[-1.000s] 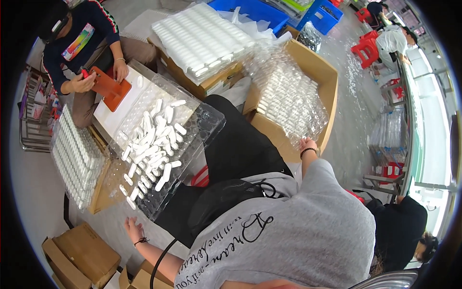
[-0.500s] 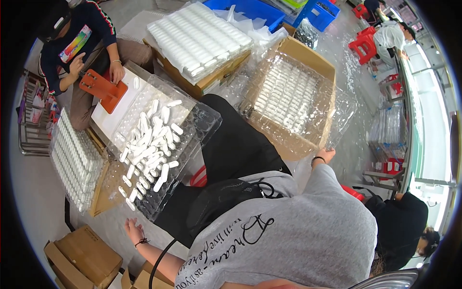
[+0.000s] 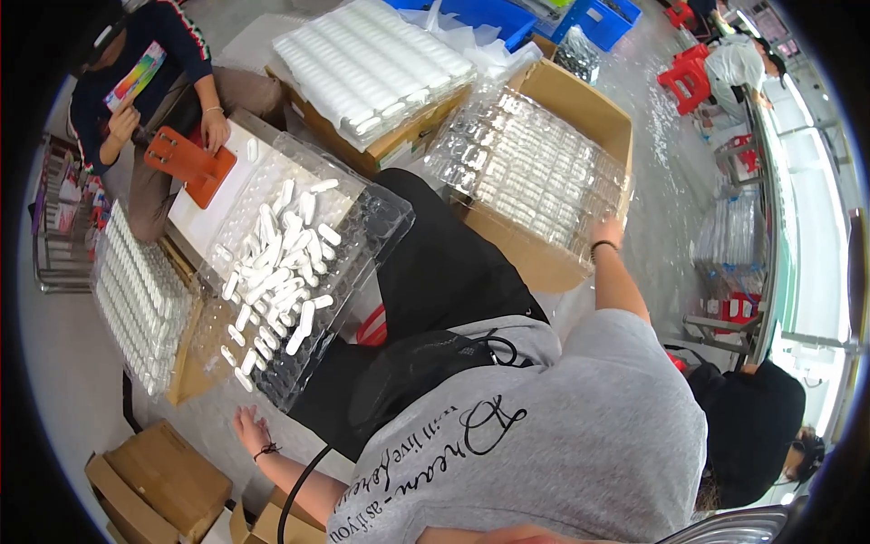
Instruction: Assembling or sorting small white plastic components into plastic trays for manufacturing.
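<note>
My right hand [image 3: 608,230] is at the near right corner of a clear plastic blister tray [image 3: 458,150], its fingers closed on the edge as far as I can tell. The tray lies slightly askew over the carton [image 3: 517,238], jutting past its left side. Rows of white pieces [image 3: 553,181] show through it. My left hand [image 3: 249,432] hangs open and holds nothing, just below another clear tray [image 3: 385,218] that rests partly on my lap. A loose heap of white capsule-shaped pieces [image 3: 281,258] is on that tray.
Across from me a person steadies an orange-red metal stand [image 3: 195,168] on a white board. Stacked filled trays [image 3: 372,68] sit on a carton at the back, others [image 3: 140,299] at the left. Brown cartons [image 3: 159,480] stand lower left; blue bins [image 3: 607,25] are behind.
My right hand has moved up along the carton's right side. The clear tray now lies across the carton, reaching farther left. The person opposite has lowered one hand from the raised gesture.
</note>
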A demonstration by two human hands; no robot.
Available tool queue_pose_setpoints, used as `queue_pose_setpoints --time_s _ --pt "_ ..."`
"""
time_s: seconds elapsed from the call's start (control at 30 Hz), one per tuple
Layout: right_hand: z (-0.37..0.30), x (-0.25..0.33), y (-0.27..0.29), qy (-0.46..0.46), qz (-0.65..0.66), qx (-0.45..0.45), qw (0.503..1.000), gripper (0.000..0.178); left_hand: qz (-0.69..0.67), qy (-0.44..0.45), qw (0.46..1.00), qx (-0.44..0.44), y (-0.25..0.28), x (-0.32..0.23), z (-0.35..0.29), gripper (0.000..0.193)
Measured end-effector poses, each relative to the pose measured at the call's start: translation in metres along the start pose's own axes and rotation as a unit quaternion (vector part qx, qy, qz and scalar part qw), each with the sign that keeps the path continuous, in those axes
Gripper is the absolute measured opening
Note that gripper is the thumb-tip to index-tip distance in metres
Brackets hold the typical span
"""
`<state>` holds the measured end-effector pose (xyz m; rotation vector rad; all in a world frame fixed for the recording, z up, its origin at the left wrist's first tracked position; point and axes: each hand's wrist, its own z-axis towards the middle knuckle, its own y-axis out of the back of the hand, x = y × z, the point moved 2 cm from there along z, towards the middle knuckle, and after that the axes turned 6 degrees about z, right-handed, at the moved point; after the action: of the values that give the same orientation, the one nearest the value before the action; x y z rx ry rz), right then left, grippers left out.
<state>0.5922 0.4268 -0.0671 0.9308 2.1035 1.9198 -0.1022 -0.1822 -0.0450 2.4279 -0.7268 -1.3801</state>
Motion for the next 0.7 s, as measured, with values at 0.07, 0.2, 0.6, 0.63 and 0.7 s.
queue_pose_setpoints --time_s 0.07,0.2,0.6,0.63,0.7 --pt "0.002 -0.01 -0.054 0.236 -0.033 0.069 0.969 0.05 -0.001 -0.055 0.998 0.034 -0.013 0.006 0.021 0.052" --pt "-0.094 0.049 -0.089 0.279 -0.179 0.144 0.932 0.056 -0.013 -0.07 0.997 0.04 -0.004 -0.01 -0.033 0.046" --pt "-0.1 0.172 -0.083 0.37 0.293 0.253 0.844 0.032 -0.047 -0.028 0.996 0.077 -0.014 -0.004 -0.05 0.046" --pt "-0.128 0.212 -0.076 0.242 0.386 0.38 0.805 0.03 -0.044 -0.026 0.995 0.086 -0.013 -0.01 -0.053 0.046" --pt "-0.186 0.281 -0.057 0.201 0.385 0.494 0.753 0.037 -0.03 -0.02 0.994 0.105 -0.008 -0.013 -0.052 0.047"
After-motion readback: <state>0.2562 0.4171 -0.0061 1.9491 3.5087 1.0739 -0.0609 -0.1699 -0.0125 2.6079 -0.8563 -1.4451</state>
